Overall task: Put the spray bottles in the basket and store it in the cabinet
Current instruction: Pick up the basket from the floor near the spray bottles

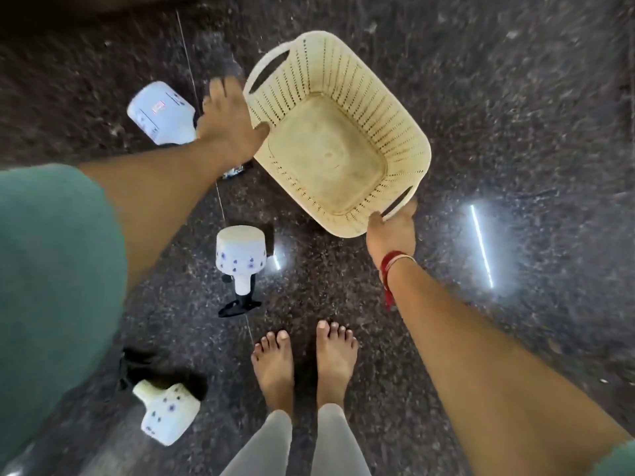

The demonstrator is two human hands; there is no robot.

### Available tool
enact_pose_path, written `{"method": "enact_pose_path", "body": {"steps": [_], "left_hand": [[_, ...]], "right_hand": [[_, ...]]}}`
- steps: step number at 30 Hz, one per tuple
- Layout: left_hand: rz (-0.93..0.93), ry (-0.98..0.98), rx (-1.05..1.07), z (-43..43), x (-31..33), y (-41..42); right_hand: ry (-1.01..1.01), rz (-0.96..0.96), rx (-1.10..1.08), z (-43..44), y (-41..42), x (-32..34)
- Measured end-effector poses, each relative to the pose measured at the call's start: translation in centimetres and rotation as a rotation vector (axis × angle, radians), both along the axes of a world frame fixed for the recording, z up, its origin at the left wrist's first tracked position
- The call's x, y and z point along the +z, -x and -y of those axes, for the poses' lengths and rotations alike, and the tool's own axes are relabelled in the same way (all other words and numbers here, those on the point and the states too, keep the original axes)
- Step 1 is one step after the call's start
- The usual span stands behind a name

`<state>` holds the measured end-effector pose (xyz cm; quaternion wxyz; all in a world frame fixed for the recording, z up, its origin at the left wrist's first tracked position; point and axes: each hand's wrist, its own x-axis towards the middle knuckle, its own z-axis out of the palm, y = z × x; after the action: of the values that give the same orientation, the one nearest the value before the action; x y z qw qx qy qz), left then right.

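Observation:
A cream slotted plastic basket (405, 132) with nothing in it is above the dark floor. My right hand (391, 231) grips its near rim by the handle slot. My left hand (228, 128) rests against its left rim, thumb at the edge. Three white spray bottles with black triggers lie on the floor: one (159, 113) just left of my left hand, one (240, 259) in the middle below the basket, one (166, 412) at the lower left near my feet.
The floor (515, 97) is dark speckled polished stone with bright light reflections (482, 245) at the right. My bare feet (304, 362) stand at the bottom centre. A small dark object (237, 170) peeks out under my left wrist.

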<state>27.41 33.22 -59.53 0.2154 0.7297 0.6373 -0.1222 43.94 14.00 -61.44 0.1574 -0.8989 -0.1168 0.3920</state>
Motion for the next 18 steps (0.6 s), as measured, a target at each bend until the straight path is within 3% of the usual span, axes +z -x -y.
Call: {"method": "enact_pose_path", "body": {"steps": [5, 7, 12, 15, 18], "left_hand": [[0.089, 0.154, 0.119, -1.7, -0.6, 0.0], [-0.032, 0.130, 0.045, 0.2, -1.4, 1.7], [-0.229, 0.712, -0.024, 27.2, -4.2, 7.6], [-0.190, 0.704, 0.092, 25.8, -4.8, 7.2], [-0.229, 0.644, 0.016, 25.7, -4.9, 7.2]], "right_hand": [[-0.101, 0.029, -0.022, -0.2, 0.1, -1.4], [-0.132, 0.053, -0.018, -0.1, 0.2, -1.7], [-0.193, 0.089, -0.009, 0.3, 0.4, -1.9], [-0.201, 0.022, -0.030, 0.2, 0.2, -2.2], [-0.211, -0.015, -0.049, 0.2, 0.1, -2.3]]}}
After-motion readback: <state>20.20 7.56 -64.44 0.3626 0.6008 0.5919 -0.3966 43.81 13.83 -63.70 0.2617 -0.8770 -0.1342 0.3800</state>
